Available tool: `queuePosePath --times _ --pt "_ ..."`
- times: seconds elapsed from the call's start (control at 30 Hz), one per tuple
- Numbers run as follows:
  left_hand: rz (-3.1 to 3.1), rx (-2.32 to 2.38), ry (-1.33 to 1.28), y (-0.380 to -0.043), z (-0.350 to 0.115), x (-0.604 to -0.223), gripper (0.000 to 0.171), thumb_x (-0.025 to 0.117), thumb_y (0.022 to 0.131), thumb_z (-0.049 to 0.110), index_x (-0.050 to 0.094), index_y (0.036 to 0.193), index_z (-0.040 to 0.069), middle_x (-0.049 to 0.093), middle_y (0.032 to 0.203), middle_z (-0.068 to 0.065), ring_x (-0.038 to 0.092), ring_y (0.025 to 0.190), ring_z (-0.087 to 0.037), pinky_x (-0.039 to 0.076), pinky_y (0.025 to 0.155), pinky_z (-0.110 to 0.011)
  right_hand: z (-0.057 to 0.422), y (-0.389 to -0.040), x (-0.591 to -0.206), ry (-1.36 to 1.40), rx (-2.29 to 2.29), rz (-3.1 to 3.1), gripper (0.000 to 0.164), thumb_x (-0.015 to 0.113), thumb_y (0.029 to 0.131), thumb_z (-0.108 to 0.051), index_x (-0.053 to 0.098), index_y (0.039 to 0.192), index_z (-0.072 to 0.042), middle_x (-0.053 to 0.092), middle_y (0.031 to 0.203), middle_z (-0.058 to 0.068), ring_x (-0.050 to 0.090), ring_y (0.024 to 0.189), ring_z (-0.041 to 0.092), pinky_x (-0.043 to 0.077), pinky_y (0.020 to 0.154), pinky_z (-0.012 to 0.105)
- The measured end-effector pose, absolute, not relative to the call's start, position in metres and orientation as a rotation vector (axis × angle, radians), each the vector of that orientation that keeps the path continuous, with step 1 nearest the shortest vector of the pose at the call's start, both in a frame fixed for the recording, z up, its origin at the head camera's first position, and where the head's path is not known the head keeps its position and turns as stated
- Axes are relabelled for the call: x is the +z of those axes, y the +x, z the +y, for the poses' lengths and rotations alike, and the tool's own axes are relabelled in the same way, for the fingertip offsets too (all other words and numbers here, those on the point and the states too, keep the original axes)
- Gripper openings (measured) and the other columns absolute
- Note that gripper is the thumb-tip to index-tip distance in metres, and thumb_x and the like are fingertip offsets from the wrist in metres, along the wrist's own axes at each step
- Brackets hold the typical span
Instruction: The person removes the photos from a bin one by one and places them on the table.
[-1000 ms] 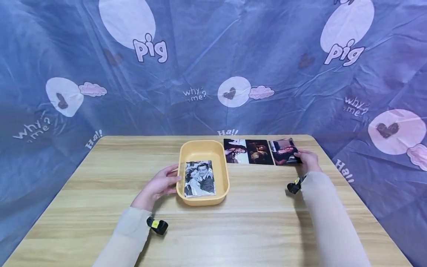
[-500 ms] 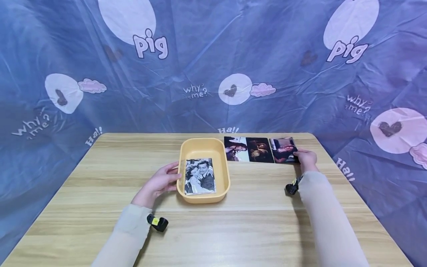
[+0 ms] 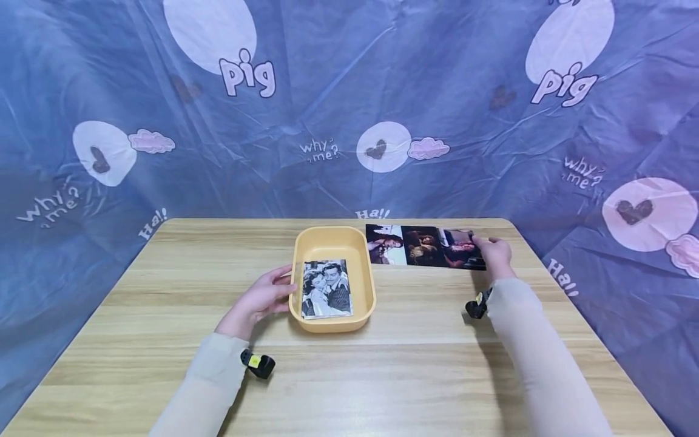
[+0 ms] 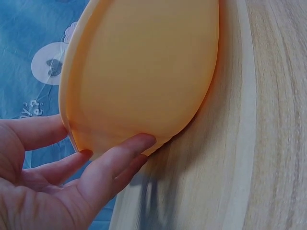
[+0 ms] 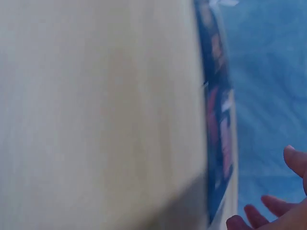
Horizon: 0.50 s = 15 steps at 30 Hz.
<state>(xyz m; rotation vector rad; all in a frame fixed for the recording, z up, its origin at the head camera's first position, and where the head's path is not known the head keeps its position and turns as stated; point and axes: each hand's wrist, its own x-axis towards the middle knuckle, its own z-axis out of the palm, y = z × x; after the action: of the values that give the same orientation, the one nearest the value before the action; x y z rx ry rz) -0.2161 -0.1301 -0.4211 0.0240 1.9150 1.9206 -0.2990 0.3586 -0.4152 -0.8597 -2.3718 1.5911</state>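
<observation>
A yellow plastic tray [image 3: 361,285] stands on the table, with black-and-white photos [image 3: 327,289] stacked inside it. My left hand [image 3: 264,297] holds its left side, thumb at the rim and fingers against the outer wall [image 4: 144,72]. To the tray's right, three colour photos lie in a row: a light one [image 3: 384,244], a dark one [image 3: 422,246] and a reddish one [image 3: 459,247]. My right hand [image 3: 496,256] is at the right edge of the reddish photo. In the right wrist view its fingers [image 5: 283,207] are spread, beside the blurred photo [image 5: 222,139].
The wooden table [image 3: 409,388] ends just behind the photo row. A blue printed cloth [image 3: 327,91] hangs behind and along the sides. Small black cameras sit on the left wrist [image 3: 259,365] and the right wrist [image 3: 477,306].
The reddish photo has shifted left against the dark one and now overlaps its edge. My right hand has moved slightly left and its fingers have loosened. The left hand and tray stay in place.
</observation>
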Motion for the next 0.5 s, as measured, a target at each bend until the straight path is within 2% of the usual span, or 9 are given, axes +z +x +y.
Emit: queuePosePath --times 0.07,0.17,0.27,0.37,0.43,0.5 --pt "1.915 1.921 0.012 -0.217 -0.13 -0.422 0.065 0.047 0.096 -0.001 0.016 0.153 0.001 0.024 0.154 -0.03 0.04 0.133 -0.047 0.056 0.094 -0.047 0.352 -0.3 -0.409 -0.853 1.717 -2.283 0.071 0.055 0.094 -0.03 0.025 0.15 0.004 0.025 0.156 0.023 0.026 0.143 0.03 0.023 0.122 0.033" --pt "1.918 1.919 0.005 -0.217 -0.129 -0.421 0.065 0.048 0.096 -0.001 0.016 0.153 0.001 0.025 0.153 -0.03 0.042 0.131 -0.047 0.056 0.093 -0.047 0.338 -0.301 -0.398 -0.807 1.868 -2.215 0.072 0.054 0.095 -0.028 0.02 0.152 0.0 0.023 0.158 0.018 0.031 0.139 0.023 0.031 0.118 0.028" --pt "1.921 1.919 0.004 -0.216 -0.13 -0.421 0.065 0.048 0.096 0.0 0.017 0.153 0.001 0.026 0.153 -0.03 0.044 0.13 -0.047 0.057 0.091 -0.046 0.321 -0.298 -0.389 -0.713 1.979 -2.233 0.073 0.052 0.096 -0.029 0.016 0.153 -0.001 0.025 0.157 0.017 0.047 0.123 0.013 0.048 0.097 0.018" --pt "1.924 1.919 0.01 -0.216 -0.13 -0.421 0.065 0.048 0.096 0.0 0.017 0.153 0.001 0.026 0.153 -0.03 0.043 0.131 -0.047 0.057 0.091 -0.046 0.3 -0.294 -0.379 -0.616 2.121 -2.19 0.073 0.053 0.097 -0.028 0.015 0.154 -0.001 0.032 0.152 0.016 0.051 0.105 0.007 0.049 0.075 0.008" --pt "1.926 1.92 0.012 -0.217 -0.131 -0.422 0.065 0.048 0.096 0.0 0.017 0.153 0.001 0.026 0.153 -0.03 0.042 0.132 -0.047 0.057 0.092 -0.046 0.285 -0.292 -0.372 -0.56 2.253 -2.12 0.073 0.052 0.098 -0.026 0.012 0.154 -0.002 0.029 0.154 0.015 0.052 0.113 0.012 0.052 0.084 0.01" --pt "1.925 1.922 0.011 -0.217 -0.131 -0.423 0.065 0.048 0.096 0.0 0.017 0.153 0.001 0.026 0.153 -0.03 0.042 0.132 -0.047 0.057 0.092 -0.046 0.27 -0.289 -0.365 -0.526 2.362 -2.055 0.073 0.051 0.099 -0.025 0.01 0.155 -0.003 0.024 0.158 0.014 0.044 0.132 0.023 0.046 0.103 0.018"
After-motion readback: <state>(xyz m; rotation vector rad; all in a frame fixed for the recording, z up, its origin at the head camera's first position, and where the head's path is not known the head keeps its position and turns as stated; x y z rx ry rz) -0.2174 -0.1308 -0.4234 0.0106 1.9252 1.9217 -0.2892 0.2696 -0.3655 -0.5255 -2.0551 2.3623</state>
